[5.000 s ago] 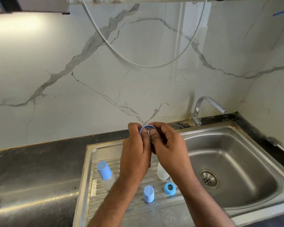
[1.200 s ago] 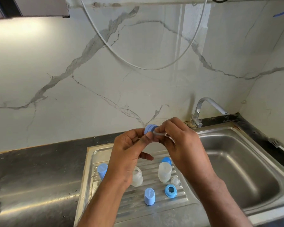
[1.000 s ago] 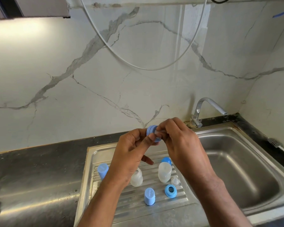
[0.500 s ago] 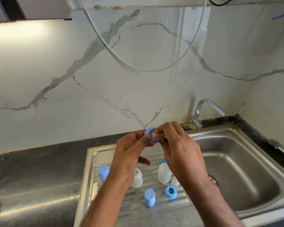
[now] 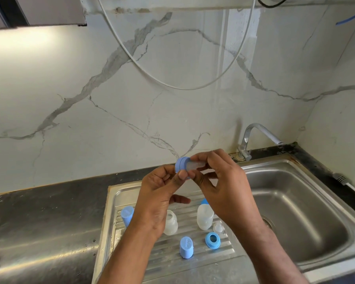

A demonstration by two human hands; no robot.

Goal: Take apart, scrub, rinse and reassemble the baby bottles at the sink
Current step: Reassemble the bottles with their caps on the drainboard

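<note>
A blue collar ring (image 5: 181, 166) is pinched by the left hand (image 5: 159, 193) while the clear teat (image 5: 195, 166) seated in it is gripped by the right hand (image 5: 223, 185), evidently being worked apart or together above the drainboard (image 5: 219, 255), where the remaining bottle parts are kept within reach.

Before me rose a white marble wall (image 5: 131, 111) with grey veins, lit warmly at upper left, above a dark countertop (image 5: 39, 218).
</note>
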